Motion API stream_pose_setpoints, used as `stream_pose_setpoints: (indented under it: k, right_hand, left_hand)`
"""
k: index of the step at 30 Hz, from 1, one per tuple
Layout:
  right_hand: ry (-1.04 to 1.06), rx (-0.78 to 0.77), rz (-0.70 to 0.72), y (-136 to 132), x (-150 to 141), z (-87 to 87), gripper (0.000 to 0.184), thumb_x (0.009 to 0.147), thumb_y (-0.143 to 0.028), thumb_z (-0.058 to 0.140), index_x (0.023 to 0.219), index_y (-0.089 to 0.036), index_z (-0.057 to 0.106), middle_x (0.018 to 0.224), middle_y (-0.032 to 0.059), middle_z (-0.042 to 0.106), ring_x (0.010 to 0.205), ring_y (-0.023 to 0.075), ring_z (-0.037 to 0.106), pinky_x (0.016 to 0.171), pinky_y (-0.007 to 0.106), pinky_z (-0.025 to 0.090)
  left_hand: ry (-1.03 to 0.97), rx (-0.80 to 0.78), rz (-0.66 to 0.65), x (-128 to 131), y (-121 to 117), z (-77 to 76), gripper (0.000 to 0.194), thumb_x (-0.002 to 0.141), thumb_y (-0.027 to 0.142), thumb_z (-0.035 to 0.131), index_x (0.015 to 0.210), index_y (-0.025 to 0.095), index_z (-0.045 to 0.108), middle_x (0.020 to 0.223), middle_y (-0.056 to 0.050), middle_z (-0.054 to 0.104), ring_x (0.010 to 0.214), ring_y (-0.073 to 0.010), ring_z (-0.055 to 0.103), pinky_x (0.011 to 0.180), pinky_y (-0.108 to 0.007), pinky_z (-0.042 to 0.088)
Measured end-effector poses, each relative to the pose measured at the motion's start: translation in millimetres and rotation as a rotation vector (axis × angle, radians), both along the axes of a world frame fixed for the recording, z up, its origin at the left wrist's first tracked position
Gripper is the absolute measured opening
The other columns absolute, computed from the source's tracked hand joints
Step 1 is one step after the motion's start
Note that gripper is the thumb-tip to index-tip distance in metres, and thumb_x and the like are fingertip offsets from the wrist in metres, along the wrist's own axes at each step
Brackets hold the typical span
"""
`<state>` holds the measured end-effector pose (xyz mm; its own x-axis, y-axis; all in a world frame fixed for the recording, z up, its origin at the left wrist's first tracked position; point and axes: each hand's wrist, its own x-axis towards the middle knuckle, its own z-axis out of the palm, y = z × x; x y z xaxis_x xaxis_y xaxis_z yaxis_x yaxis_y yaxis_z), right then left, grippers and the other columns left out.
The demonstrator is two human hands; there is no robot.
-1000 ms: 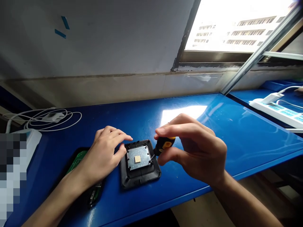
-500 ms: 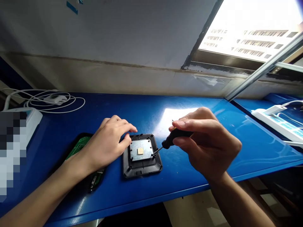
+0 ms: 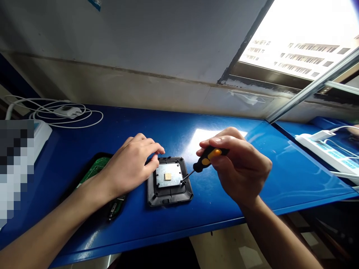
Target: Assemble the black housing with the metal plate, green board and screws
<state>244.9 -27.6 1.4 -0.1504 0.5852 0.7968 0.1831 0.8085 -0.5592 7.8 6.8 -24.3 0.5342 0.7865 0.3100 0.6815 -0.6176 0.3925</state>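
Note:
In my right hand (image 3: 241, 168) is a black and yellow screwdriver (image 3: 206, 158), gripped by the handle. Its thin shaft slants down to the lower right corner of a grey metal plate (image 3: 174, 172). The plate, with a small beige square pad (image 3: 167, 176) on it, sits inside a black plastic cover (image 3: 171, 200) lying on the table. My left hand (image 3: 137, 160) is open over the cover's upper left side, thumb and index finger apart. Its thumb tip is at the cover's edge; whether it presses there I cannot tell. My left wrist hides part of a black housing with a green circuit board (image 3: 97, 168).
The blue table (image 3: 134, 228) runs along a grey wall. White cables with an adapter (image 3: 68, 111) lie coiled at the back left, behind a white device (image 3: 42, 136). A white power strip (image 3: 331, 149) is at the right, beyond a metal frame post (image 3: 300, 93).
My right hand has turned the screwdriver handle, its yellow part hidden, then showing again. The shaft tip stays at the plate's corner. My left hand keeps its place by the cover; the view has shifted.

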Motion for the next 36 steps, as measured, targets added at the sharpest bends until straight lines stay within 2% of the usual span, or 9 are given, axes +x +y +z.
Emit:
stream_pose_setpoints:
  k: [4,10,17,21,24,28,32,36]
  right_hand:
    - [-0.017,0.026,-0.028,1,-1,0.5,0.031,0.09,-0.015,0.074,0.118,-0.029,0.076,0.09,0.0024,0.071,0.075,0.0169,0.07,0.06,0.033,0.063]
    - [-0.032,0.074,-0.009,2,2,-3.4,0.036,0.093,-0.016,0.071,0.127,-0.028,0.072,0.1,0.005,0.075,0.087,0.0194,0.073,0.067,0.035,0.065]
    - [-0.112,0.221,-0.101,1,1,0.0,0.033,0.092,-0.018,0.073,0.124,-0.023,0.074,0.093,0.0054,0.075,0.078,0.0178,0.071,0.061,0.033,0.062]
    - [-0.16,0.299,-0.082,-1,1,-6.2,0.052,0.089,-0.011,0.071,0.14,-0.02,0.063,0.104,0.0092,0.073,0.083,0.0195,0.073,0.064,0.034,0.066]
    - [-0.094,0.354,-0.114,0,0,-15.6,0.064,0.085,-0.005,0.072,0.145,-0.021,0.057,0.112,0.0085,0.072,0.083,0.0189,0.074,0.061,0.032,0.068]
    - [0.023,0.257,-0.098,4,-5,-26.3,0.067,0.083,0.002,0.073,0.141,-0.027,0.057,0.12,0.0048,0.069,0.086,0.0174,0.077,0.068,0.035,0.071]
    - [0.011,0.143,-0.04,7,-12,-30.9,0.064,0.084,0.005,0.072,0.136,-0.03,0.058,0.12,0.0033,0.068,0.091,0.0185,0.078,0.076,0.037,0.071]
    - [-0.014,0.096,-0.048,8,-16,-32.2,0.056,0.086,0.001,0.072,0.132,-0.029,0.059,0.117,0.0035,0.068,0.088,0.018,0.078,0.074,0.037,0.071]
  left_hand:
    - [0.004,-0.004,0.002,0,0,-0.4,0.029,0.096,0.022,0.048,0.106,0.023,0.074,0.106,-0.002,0.076,0.103,-0.0263,0.062,0.094,-0.045,0.047]
    - [0.015,-0.031,-0.017,0,0,1.3,0.033,0.094,0.018,0.045,0.106,0.026,0.075,0.105,0.0,0.076,0.103,-0.0259,0.061,0.094,-0.047,0.047]
    - [0.057,-0.068,-0.034,-3,1,-1.7,0.039,0.094,0.013,0.042,0.107,0.03,0.075,0.112,0.0,0.072,0.106,-0.0262,0.06,0.096,-0.048,0.046]
    - [0.069,-0.08,-0.031,-3,2,-4.4,0.039,0.094,0.01,0.041,0.107,0.028,0.073,0.112,0.0,0.072,0.105,-0.026,0.061,0.093,-0.046,0.047]
    - [0.079,-0.079,-0.014,-2,2,-4.4,0.04,0.092,0.007,0.042,0.113,0.026,0.07,0.115,-0.001,0.073,0.106,-0.0258,0.061,0.094,-0.046,0.047]
    - [0.078,-0.078,0.005,0,1,-2.1,0.038,0.089,0.005,0.044,0.111,0.023,0.069,0.111,-0.002,0.074,0.104,-0.0258,0.061,0.092,-0.045,0.047]
    - [0.082,-0.084,0.016,1,0,-0.1,0.034,0.088,0.004,0.046,0.107,0.022,0.068,0.108,-0.002,0.075,0.102,-0.026,0.062,0.089,-0.044,0.047]
    - [0.07,-0.077,0.016,1,-1,0.6,0.034,0.088,0.004,0.045,0.105,0.022,0.069,0.107,-0.002,0.076,0.102,-0.0258,0.062,0.089,-0.044,0.047]
